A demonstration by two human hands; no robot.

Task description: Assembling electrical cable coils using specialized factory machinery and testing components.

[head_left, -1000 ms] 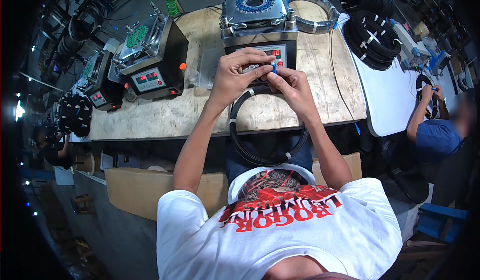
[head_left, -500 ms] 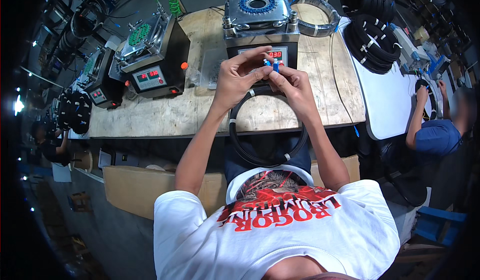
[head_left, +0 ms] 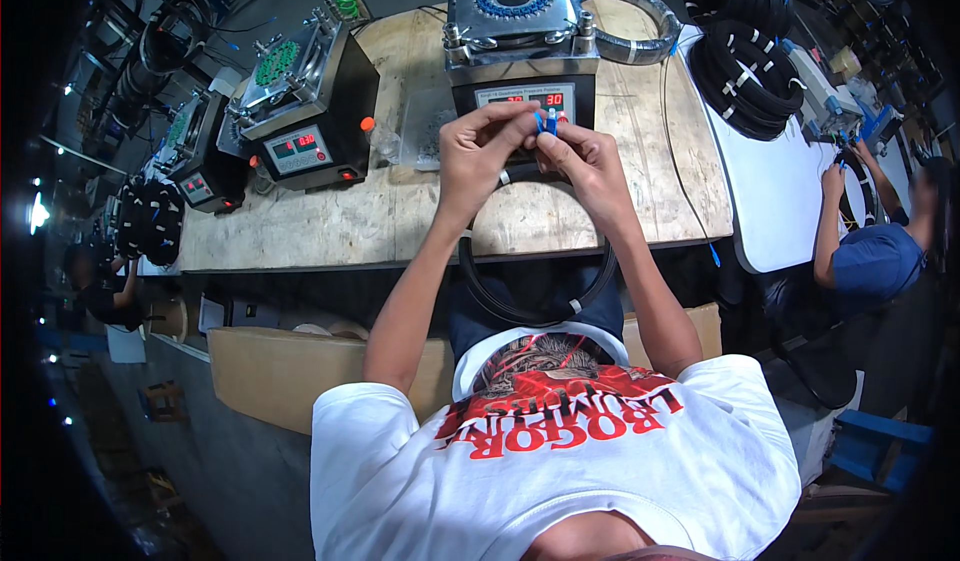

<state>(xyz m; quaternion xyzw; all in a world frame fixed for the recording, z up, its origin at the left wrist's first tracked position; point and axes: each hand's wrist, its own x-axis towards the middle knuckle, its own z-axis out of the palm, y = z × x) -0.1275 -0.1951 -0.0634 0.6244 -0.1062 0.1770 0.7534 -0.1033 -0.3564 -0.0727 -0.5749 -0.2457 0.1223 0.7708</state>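
Observation:
In front of the middle machine, my left hand [head_left: 482,157] and my right hand [head_left: 592,167] meet with bent fingers. Between the fingertips are small blue fibre-optic connectors [head_left: 551,125]. My left thumb and index finger pinch at the left side of them. On the other side, my right thumb and index finger grip them from below. A coil of black cable [head_left: 500,309], bound with white tape, hangs below my hands past the table's front edge; its upper part is partly hidden by my hands.
The middle polishing machine [head_left: 520,61] bears a ring of blue parts; another machine [head_left: 290,111], with green parts, stands left on the wooden table [head_left: 330,231]. A small bottle with an orange cap [head_left: 380,139] lies nearby. Cable coils [head_left: 745,81] and a co-worker [head_left: 875,261] are at the right.
My left index finger has come down and closed toward the thumb at the connectors. The cable coil has shifted slightly upward. The co-worker's arms at the right have moved.

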